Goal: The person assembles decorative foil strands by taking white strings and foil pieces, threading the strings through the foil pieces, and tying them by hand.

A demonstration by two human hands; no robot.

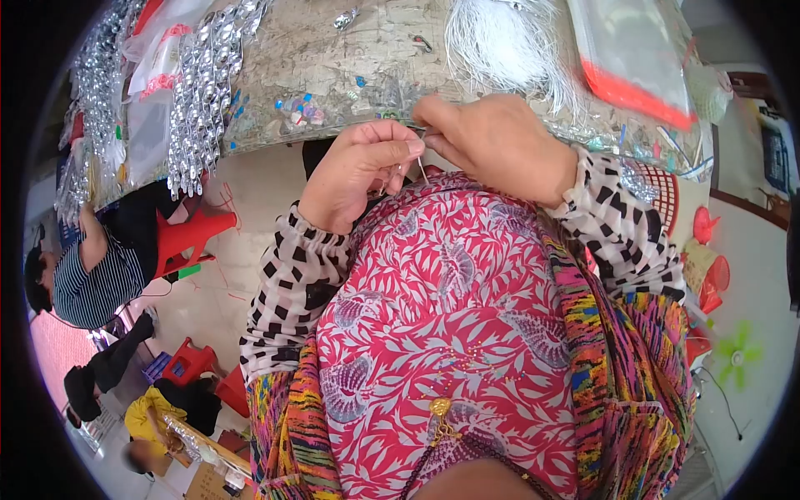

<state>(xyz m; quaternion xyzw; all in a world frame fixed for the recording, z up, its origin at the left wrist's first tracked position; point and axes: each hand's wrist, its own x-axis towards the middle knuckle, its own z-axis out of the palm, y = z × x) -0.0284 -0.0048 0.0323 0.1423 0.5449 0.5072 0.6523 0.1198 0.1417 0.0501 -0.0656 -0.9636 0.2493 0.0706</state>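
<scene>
My left hand [360, 171] and my right hand [504, 146] meet at the front edge of the worktable, just above my lap. Thumb and fingers of the left are pinched together around a thin white string [423, 171], whose short end hangs down between the hands. The right hand is closed too, its fingertips close against the left ones at the string. Its palm side is turned away, so I cannot make out what those fingers grip. Beyond the right hand, a loose bundle of white strings [504, 46] lies on the worktable [358, 58].
Strips of shiny silver pieces [212, 79] hang over the table's left side. Clear plastic bags with a red edge [633, 71] lie at the right. Small coloured bits [304, 110] are scattered near the front edge. A person in a striped shirt [100, 271] sits at the left.
</scene>
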